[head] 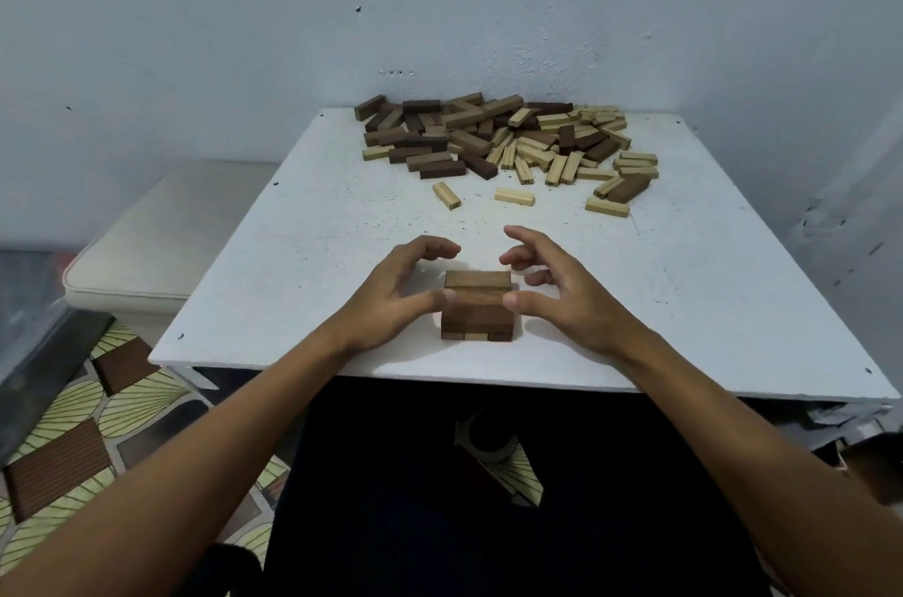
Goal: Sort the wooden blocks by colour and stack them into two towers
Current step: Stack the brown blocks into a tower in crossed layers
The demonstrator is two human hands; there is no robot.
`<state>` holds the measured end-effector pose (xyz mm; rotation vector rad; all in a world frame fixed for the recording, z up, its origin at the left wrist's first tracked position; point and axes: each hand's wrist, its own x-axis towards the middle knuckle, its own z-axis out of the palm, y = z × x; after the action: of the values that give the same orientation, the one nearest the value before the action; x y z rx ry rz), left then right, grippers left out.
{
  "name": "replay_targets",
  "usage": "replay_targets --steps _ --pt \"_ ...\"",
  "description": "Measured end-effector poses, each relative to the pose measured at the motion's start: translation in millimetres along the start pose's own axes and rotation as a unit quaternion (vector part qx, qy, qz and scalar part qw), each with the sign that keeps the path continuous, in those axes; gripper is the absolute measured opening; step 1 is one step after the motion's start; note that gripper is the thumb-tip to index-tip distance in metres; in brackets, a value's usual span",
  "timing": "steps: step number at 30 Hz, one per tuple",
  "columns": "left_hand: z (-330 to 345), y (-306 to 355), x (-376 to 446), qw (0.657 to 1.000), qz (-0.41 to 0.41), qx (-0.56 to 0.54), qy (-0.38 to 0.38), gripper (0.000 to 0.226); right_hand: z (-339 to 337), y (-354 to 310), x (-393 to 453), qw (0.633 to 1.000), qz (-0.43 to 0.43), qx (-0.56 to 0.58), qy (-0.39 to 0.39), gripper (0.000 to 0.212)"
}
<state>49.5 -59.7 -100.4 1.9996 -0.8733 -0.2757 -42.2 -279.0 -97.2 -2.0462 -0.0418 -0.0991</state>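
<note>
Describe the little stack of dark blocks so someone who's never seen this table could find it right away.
On the white square table, look at the near edge, between the left hand and right hand. The short dark brown wooden block stack stands there, neatly layered, unlike the loose mixed pile by the wall.

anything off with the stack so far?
Mostly neat. The dark stack near the table's front edge shows one lighter block end in its bottom layer, an odd colour among dark ones.

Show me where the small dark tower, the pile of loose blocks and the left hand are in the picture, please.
small dark tower (478, 298): head view, on its top layer.
pile of loose blocks (503, 139): head view, on the pile's middle.
left hand (391, 298): head view, on the back of the hand.
</note>
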Motion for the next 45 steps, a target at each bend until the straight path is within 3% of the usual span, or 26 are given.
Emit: replay_targets --steps 4,13,17,22,24,30,35,39,42,45 --pt "-5 -1 15 0.999 -0.014 -0.007 0.031 0.047 -7 2 14 0.999 0.010 0.034 0.026 0.063" --pt "-43 -20 107 0.992 -0.021 0.063 0.106 0.025 -37 16 114 0.995 -0.012 -0.046 0.089 0.044" --pt "-53 -42 146 0.985 0.016 0.142 0.095 0.033 -36 22 157 0.973 -0.017 -0.215 0.086 0.048" --pt "-53 -58 170 0.965 0.043 0.254 0.045 0.042 -24 27 187 0.904 -0.039 -0.417 0.082 0.042" --pt "-52 -59 170 0.960 0.072 0.266 0.050 0.044 -22 28 192 0.888 -0.043 -0.448 0.091 0.039" --pt "-55 -72 159 0.928 0.106 0.334 0.125 0.039 -16 23 195 0.892 -0.039 -0.430 0.133 0.028" --pt "-58 -59 137 0.933 0.056 0.313 0.169 0.043 -10 13 188 0.896 -0.032 -0.416 0.151 0.029" --pt "-57 -51 117 0.936 -0.004 0.305 0.178 0.029 -5 -1 167 0.914 -0.049 -0.365 0.172 0.027" --pt "-54 -44 101 0.935 -0.007 0.307 0.175 0.024 -6 -10 144 0.944 -0.034 -0.296 0.144 0.027" --pt "-50 -37 84 0.936 -0.013 0.314 0.160 0.026 -11 -13 127 0.975 -0.020 -0.214 0.057 0.027"
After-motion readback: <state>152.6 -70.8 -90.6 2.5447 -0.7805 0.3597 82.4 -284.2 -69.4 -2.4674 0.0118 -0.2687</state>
